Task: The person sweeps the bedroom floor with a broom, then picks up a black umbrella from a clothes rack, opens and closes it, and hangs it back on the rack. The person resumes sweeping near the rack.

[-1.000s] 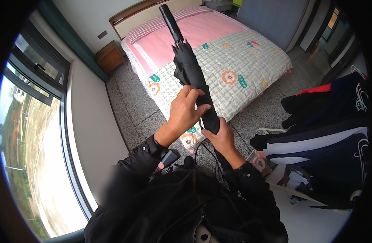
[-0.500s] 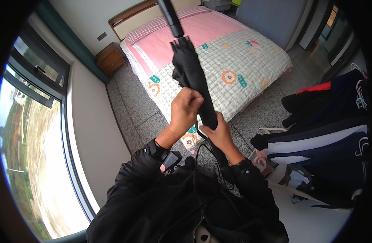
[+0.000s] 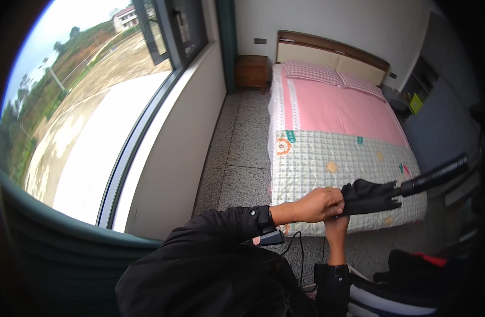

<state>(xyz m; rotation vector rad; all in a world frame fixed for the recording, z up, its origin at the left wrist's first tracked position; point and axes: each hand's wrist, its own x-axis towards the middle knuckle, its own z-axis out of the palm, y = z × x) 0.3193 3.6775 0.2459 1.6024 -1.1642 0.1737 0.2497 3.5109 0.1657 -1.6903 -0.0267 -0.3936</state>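
Your left hand [image 3: 321,204] pinches the folded black umbrella [image 3: 368,197] opposite its handle [image 3: 435,175]; your right hand [image 3: 336,227], below the umbrella, is partly hidden, its grip unclear.

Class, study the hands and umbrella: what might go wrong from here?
The black umbrella might tip, since the left hand and right hand meet at one end while the handle juts away. Its fabric could spread, as it bunches unevenly. The hanging black cable might snag the right sleeve.
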